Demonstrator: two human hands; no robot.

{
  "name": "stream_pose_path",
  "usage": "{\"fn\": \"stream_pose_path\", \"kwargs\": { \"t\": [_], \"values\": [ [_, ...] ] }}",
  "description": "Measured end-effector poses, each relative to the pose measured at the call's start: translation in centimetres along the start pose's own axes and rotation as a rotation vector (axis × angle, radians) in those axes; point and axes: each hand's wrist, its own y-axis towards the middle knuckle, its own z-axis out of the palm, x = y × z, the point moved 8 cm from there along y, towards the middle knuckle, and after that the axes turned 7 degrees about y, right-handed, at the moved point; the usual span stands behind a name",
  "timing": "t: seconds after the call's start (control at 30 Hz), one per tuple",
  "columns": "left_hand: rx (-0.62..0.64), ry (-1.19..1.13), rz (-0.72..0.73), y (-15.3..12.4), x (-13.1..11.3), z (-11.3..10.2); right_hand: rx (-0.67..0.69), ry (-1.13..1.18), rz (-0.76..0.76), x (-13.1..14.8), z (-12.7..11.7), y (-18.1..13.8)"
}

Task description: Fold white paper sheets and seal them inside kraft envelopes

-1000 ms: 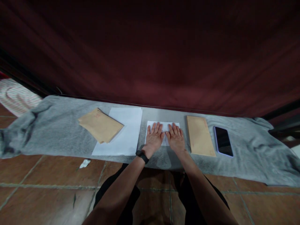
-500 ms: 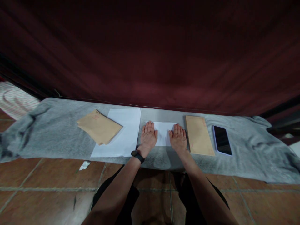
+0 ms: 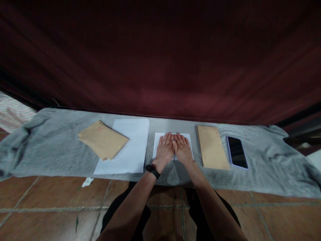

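A small white sheet of paper [image 3: 157, 142], which looks folded, lies on the grey cloth in front of me. My left hand [image 3: 165, 147] rests flat on its middle with the fingers stretched out. Beside it my right hand [image 3: 182, 149] also lies flat on the paper, fingers extended, and the two hands touch at the thumbs and index fingers. Most of the paper's middle is hidden under them. To the right is a neat stack of brown envelopes [image 3: 213, 147]. On the left, several brown envelopes [image 3: 104, 140] lie askew over larger white sheets [image 3: 134, 150].
A phone [image 3: 237, 152] with a pale purple case lies right of the envelope stack. Grey cloth [image 3: 57, 144] covers the long, narrow surface. Behind it hangs a dark red curtain [image 3: 160, 73]. A crumpled white tissue [image 3: 87, 181] is on the tiled floor.
Both hands have slid inward from the paper's left and right ends to its middle, where they now meet. The paper's ends are uncovered. The view has shifted slightly.
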Motion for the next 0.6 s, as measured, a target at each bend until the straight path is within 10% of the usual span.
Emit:
{"fn": "stream_pose_path", "kwargs": {
  "t": [0.6],
  "values": [
    [-0.031, 0.121, -0.141, -0.3, 2.7, 0.2, -0.200, -0.097, 0.024, -2.2, -0.5, -0.7]
  ]
}}
